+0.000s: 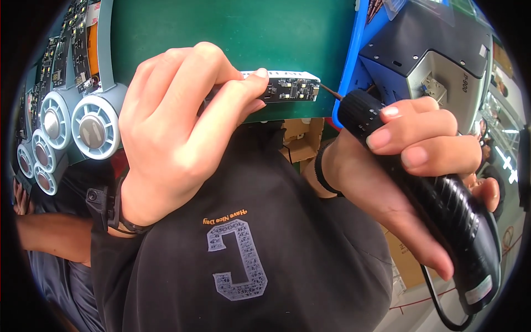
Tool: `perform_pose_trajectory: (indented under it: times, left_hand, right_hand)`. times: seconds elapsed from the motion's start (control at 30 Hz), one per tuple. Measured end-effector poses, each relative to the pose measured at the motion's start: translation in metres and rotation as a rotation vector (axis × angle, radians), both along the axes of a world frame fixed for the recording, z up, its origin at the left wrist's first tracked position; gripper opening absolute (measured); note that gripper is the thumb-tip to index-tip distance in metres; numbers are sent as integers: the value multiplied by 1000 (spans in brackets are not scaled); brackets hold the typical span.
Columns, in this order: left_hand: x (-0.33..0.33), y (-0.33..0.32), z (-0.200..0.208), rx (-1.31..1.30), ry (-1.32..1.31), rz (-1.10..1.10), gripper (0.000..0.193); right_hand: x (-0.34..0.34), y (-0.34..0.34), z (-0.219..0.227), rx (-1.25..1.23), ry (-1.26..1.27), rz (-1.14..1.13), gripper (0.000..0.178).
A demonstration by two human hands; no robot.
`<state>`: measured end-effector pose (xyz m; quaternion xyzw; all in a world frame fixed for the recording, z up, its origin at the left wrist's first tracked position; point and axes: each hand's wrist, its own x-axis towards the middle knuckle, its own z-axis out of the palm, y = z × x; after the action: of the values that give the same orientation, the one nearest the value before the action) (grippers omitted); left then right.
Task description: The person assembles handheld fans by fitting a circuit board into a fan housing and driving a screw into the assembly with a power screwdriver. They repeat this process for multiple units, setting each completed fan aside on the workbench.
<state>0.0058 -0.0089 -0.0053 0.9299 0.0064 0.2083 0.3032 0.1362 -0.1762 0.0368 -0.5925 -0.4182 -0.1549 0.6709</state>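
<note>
My left hand grips a small black circuit board in a white frame, held flat above the edge of the green table mat. My right hand is wrapped around a black electric screwdriver. The driver's thin bit points left and touches the right end of the board. A cable runs from the driver's rear end, down at the lower right.
Several grey round fan-like housings with circuit boards lie in a row at the left. A blue bin holds a dark metal box at the right. Cardboard boxes stand below the table edge. Another person's arm shows at lower left.
</note>
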Motion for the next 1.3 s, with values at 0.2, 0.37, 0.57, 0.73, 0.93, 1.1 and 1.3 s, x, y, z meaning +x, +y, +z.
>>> perform_pose_trajectory:
  times: [0.2,0.37,0.57,0.73,0.93,1.1,1.3]
  left_hand:
    - [1,1,2,-5,13,6,36]
    - [1,-1,2,-2,9,4,36]
    - [1,1,4,43,30,-16,36]
    - [0,3,5,61,39,-23,37]
    - [1,-1,-1,9,-15,1,39]
    - [0,-2,-6,30,-32,38,40]
    - [3,-4,-5,29,-43,23,39]
  right_hand:
    - [0,1,-3,-263,-59,-169,92]
    - [8,13,-19,10,-28,-114,88]
    - [0,14,-17,365,128,-111,84]
    - [15,-9,-3,-58,0,168,84]
    - [9,-4,-9,51,147,416,87]
    - [2,-1,0,-89,103,302,85]
    - [-10,9,-5,31,132,27,84]
